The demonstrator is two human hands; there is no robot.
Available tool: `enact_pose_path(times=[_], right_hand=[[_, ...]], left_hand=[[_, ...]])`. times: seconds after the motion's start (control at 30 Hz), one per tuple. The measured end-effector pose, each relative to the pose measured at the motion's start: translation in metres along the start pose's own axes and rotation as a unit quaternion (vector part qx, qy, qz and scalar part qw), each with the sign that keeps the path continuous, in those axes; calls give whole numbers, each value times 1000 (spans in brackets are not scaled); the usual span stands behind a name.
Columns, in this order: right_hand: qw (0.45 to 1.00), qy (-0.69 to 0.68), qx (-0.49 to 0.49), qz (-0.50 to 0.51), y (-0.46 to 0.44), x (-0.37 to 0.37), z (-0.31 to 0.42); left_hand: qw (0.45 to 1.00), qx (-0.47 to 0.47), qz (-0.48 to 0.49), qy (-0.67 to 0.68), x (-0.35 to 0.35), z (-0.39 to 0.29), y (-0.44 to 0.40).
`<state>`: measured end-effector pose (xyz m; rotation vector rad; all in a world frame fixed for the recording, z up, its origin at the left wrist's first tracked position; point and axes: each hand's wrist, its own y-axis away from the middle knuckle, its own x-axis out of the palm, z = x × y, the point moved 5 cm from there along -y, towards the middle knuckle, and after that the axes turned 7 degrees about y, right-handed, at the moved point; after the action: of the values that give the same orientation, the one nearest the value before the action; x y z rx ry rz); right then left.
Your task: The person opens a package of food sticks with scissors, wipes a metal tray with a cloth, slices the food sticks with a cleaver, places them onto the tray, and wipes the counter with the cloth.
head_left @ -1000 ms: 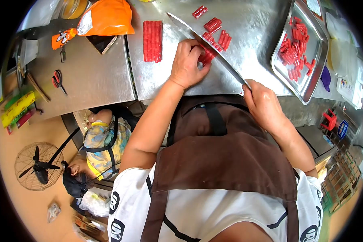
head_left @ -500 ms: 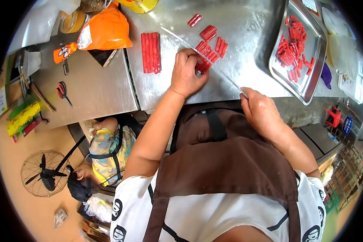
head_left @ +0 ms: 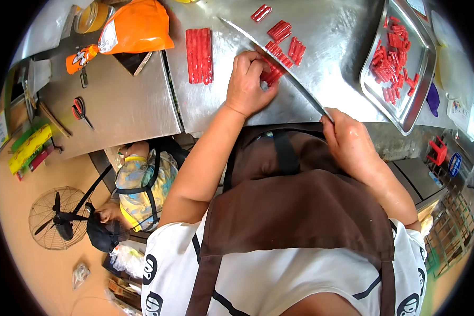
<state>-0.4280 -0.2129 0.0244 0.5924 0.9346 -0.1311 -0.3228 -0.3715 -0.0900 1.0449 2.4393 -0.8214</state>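
The right grip (head_left: 350, 136) is clenched round the knife (head_left: 306, 92), its handle hidden in the fist and its blade running toward 10 o'clock. The left grip (head_left: 249, 84) is curled with bent fingers against a cluster of red sticks (head_left: 273, 75), which lies at its 2 o'clock, just beside the palm. The fingers and blade cover part of that cluster; I cannot tell how deep the edge has gone.

Three short red pieces (head_left: 279, 31) lie near, at 1 o'clock from the left grip, and a longer red slab (head_left: 199, 56) at 10 o'clock. Beneath them spreads the shiny steel desk (head_left: 332, 68), with a dark seam left of the slab. At the right grip's 1 o'clock a metal tray (head_left: 405, 111) holds more red pieces, its far end cut off.

Past the seam, an orange bag (head_left: 137, 31) sits at 10 o'clock, partly covering a dark flat object; scissors (head_left: 80, 111) lie near 9. Beyond the desk, a person (head_left: 147, 192) is at 7 to 8, a wire-caged fan (head_left: 58, 216) at 8 over tan floor, and a red stool (head_left: 437, 151) toward 4. The frame's corners are black.
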Motion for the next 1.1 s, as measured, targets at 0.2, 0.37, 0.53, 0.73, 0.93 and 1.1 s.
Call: enact_pose_path(times=[0.2,0.37,0.53,0.73,0.93,1.1], right_hand=[[1000,-13,20,18,0,0,-1],[999,3,28,29,-1,1,-2],[1000,1,19,22,-2,2,-2],[999,7,20,35,-19,9,3],[1000,14,-1,18,-45,16,11],[997,7,46,59,-23,12,-2]], left_hand=[[1000,4,1,11,2,6,3],[1000,5,2,5,0,5,1],[1000,5,7,3,0,4,0],[999,-25,-2,32,0,5,0],[999,-15,-6,41,-1,7,0],[1000,-11,-6,24,0,6,0]])
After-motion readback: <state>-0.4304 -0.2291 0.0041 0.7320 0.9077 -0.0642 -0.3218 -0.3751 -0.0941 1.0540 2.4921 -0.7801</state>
